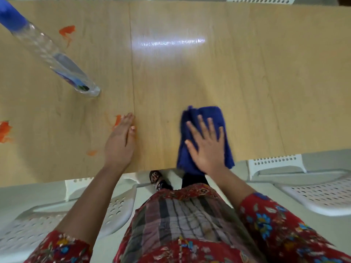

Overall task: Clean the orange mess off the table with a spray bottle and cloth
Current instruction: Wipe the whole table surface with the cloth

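1. The orange mess point(5, 131) lay in patches on the left half of the table point(247, 82). There was a broad smear at the left edge, another far up beside the bottle, a small streak by my left fingertips, and a faint dab near the front edge.
2. The blue cloth point(203, 118) lay bunched on the table's near edge, right of the seam point(133, 73) in the wood. Its near end hung a little over the edge.
3. My right hand point(207, 147) lay flat on top of the cloth, fingers straight and spread wide, with the palm pressing down.
4. My left hand point(119, 141) rested flat on the bare wood just left of the seam. Its fingers were straight and pressed together, with the thumb alongside and nothing held.
5. The spray bottle point(55, 57) stood on its base at the far left, well apart from both hands. It had a clear body and a blue top.
6. White perforated chairs point(319, 196) stood on either side of me, and my sandalled foot point(156, 179) showed under the table edge.
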